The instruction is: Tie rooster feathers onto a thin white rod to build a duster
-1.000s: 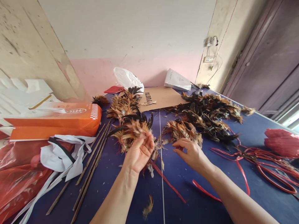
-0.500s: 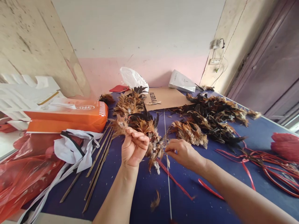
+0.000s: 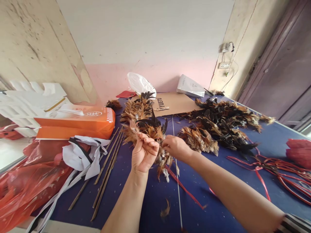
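Note:
My left hand (image 3: 145,153) is palm up with its fingers curled, closed round the stem side of a brown and black feather bundle (image 3: 152,129). My right hand (image 3: 176,147) is pinched at the right side of that bundle; its fingertips are partly hidden among the feathers. Pale, fluffy feathers (image 3: 165,161) hang below between the hands. From them a red ribbon (image 3: 187,191) trails over the blue table (image 3: 206,210). Another brown feather bundle (image 3: 199,139) lies just right of my right hand.
Thin sticks (image 3: 104,181), an orange bag (image 3: 75,126), white cloth (image 3: 77,155) and red plastic (image 3: 36,184) lie left. A cardboard sheet (image 3: 175,103) is behind. Dark feathers (image 3: 225,123), red straps (image 3: 272,171) and a red bundle (image 3: 298,153) are right.
My right hand has moved left, closer to my left hand and against the feather bundle. My left hand keeps its curled pose. The whole view has shifted slightly.

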A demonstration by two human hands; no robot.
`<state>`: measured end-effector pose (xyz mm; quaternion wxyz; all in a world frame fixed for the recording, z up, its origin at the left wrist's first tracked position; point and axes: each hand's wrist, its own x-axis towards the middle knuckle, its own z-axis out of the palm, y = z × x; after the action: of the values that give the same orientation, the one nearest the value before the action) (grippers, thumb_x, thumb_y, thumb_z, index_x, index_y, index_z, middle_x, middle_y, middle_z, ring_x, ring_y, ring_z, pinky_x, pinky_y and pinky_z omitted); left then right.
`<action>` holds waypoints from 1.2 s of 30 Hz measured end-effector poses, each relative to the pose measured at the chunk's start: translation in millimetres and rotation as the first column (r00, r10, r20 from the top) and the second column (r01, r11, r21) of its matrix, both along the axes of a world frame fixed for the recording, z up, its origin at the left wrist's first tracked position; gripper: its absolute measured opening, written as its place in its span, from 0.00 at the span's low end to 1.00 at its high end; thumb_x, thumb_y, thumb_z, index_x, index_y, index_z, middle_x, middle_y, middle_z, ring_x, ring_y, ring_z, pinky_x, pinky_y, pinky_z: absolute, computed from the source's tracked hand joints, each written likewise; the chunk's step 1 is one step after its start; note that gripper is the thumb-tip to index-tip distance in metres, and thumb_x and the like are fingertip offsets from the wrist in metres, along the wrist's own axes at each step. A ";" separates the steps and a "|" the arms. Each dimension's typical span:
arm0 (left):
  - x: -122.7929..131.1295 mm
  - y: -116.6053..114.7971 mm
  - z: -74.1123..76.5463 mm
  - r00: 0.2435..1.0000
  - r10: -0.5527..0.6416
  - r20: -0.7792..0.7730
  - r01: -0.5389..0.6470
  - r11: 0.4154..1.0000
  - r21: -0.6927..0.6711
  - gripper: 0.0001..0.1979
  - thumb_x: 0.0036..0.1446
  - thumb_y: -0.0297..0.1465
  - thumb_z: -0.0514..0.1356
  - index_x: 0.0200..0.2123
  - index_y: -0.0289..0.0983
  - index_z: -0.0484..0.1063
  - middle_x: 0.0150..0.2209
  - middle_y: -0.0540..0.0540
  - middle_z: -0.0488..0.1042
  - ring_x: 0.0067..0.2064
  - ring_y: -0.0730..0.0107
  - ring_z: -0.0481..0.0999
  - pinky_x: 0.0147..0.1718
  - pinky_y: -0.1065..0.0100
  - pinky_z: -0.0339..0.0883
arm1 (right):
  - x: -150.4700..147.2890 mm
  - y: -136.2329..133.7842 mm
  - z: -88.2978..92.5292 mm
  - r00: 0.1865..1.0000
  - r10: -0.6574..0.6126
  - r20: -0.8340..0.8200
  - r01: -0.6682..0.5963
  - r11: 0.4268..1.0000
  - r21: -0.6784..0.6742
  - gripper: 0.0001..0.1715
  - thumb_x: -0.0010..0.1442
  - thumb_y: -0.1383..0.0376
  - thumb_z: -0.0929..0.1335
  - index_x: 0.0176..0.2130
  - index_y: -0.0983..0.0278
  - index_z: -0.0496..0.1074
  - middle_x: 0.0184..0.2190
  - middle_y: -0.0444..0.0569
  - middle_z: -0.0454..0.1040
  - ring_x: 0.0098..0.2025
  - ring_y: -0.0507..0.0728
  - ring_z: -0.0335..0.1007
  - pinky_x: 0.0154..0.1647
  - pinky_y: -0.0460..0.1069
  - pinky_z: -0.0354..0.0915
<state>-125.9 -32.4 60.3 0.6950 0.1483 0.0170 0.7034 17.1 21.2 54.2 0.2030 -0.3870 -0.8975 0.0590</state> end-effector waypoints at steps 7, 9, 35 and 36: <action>7.4 9.6 -9.5 0.987 -0.085 -0.134 0.065 0.987 -0.145 0.09 0.56 0.26 0.54 0.29 0.40 0.73 0.29 0.55 0.76 0.29 0.82 0.73 0.31 0.77 0.64 | 64.3 -8.2 2.4 0.652 -0.447 -0.612 -0.199 0.678 -0.707 0.13 0.46 0.60 0.68 0.29 0.67 0.68 0.19 0.42 0.66 0.20 0.47 0.57 0.22 0.44 0.53; 14.1 11.8 -14.3 0.954 -0.153 -0.258 0.083 0.961 -0.262 0.07 0.55 0.25 0.55 0.30 0.38 0.73 0.31 0.51 0.77 0.31 0.78 0.74 0.32 0.74 0.66 | 74.7 -10.7 -3.7 0.530 -0.521 -0.669 -0.344 0.590 -0.731 0.16 0.44 0.58 0.70 0.28 0.67 0.66 0.19 0.42 0.66 0.20 0.47 0.58 0.22 0.44 0.53; 57.6 6.7 -38.5 0.674 -0.356 -0.647 0.067 0.902 -0.426 0.05 0.45 0.24 0.63 0.29 0.29 0.74 0.26 0.42 0.76 0.27 0.73 0.75 0.26 0.78 0.69 | 80.3 -23.7 -10.5 0.623 -0.458 -0.634 -0.409 0.500 -0.763 0.17 0.45 0.59 0.71 0.34 0.66 0.67 0.17 0.37 0.63 0.16 0.43 0.48 0.15 0.41 0.44; 58.1 6.5 -39.0 0.673 -0.359 -0.646 0.069 0.901 -0.429 0.05 0.45 0.24 0.63 0.28 0.29 0.74 0.26 0.42 0.76 0.27 0.73 0.75 0.26 0.78 0.69 | 79.9 -24.1 -10.5 0.656 -0.433 -0.618 -0.382 0.516 -0.767 0.18 0.45 0.59 0.71 0.34 0.66 0.68 0.18 0.39 0.64 0.16 0.43 0.49 0.15 0.41 0.45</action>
<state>-67.7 -25.9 21.3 0.7275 0.2755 0.3982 0.4862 97.0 -2.9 43.6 0.3381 -0.3869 -0.5676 0.6433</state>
